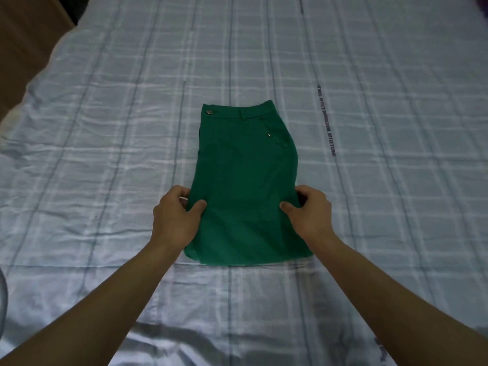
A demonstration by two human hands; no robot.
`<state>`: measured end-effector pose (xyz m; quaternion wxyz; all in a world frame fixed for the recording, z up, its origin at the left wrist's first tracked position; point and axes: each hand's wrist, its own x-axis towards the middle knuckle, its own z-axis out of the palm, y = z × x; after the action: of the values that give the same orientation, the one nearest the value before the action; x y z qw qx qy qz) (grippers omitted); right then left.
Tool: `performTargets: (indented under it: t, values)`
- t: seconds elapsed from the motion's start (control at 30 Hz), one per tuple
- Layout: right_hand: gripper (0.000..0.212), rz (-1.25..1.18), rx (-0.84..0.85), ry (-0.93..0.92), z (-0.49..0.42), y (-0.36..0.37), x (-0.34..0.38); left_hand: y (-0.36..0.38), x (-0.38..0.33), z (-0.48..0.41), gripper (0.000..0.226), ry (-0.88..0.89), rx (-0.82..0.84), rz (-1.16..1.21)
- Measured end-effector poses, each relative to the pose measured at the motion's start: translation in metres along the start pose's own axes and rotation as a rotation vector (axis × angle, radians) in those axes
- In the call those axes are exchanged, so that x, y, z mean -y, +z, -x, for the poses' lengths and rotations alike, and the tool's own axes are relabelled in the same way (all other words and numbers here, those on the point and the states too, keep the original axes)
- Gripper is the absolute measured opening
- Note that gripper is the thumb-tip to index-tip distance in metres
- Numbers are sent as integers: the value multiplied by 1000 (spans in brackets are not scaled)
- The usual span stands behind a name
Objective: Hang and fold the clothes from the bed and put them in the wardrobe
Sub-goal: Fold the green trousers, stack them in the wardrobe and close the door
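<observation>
A pair of green trousers (245,167) lies folded lengthwise on the bed, waistband at the far end with a metal button at its left corner. The near end is doubled over into a thicker fold. My left hand (175,212) pinches the left edge of the fabric, thumb on top and fingers curled under. My right hand (307,211) grips the right edge the same way. Both hands sit level, about two thirds of the way down the garment.
The bed (105,128) is covered by a pale blue checked sheet with wrinkles and a strip of printed lettering (327,122) right of the trousers. A brown floor or furniture edge (23,35) shows at the upper left corner.
</observation>
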<state>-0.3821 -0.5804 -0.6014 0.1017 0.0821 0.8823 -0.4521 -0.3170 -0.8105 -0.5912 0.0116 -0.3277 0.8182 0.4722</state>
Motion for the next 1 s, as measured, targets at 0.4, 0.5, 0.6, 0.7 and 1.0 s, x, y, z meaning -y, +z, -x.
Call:
performTargets:
  t: [0.4, 0.5, 0.6, 0.7, 1.0]
  values:
    - [16, -300, -64, -21, 0, -14, 4, -16, -3, 2, 11, 147, -69, 69]
    - [30, -488, -30, 19, 9, -25, 11, -22, -5, 9, 11, 171, -47, 126]
    - [43, -530, -3, -14, 27, -37, 5, -25, 1, 30, 12, 194, -26, 130]
    - [44, -450, 55, -29, 52, -37, -21, -21, 22, 51, 14, 115, 30, 121]
    - [37, -427, 147, -29, 82, -34, -51, -19, 34, 68, 8, 65, 144, 269]
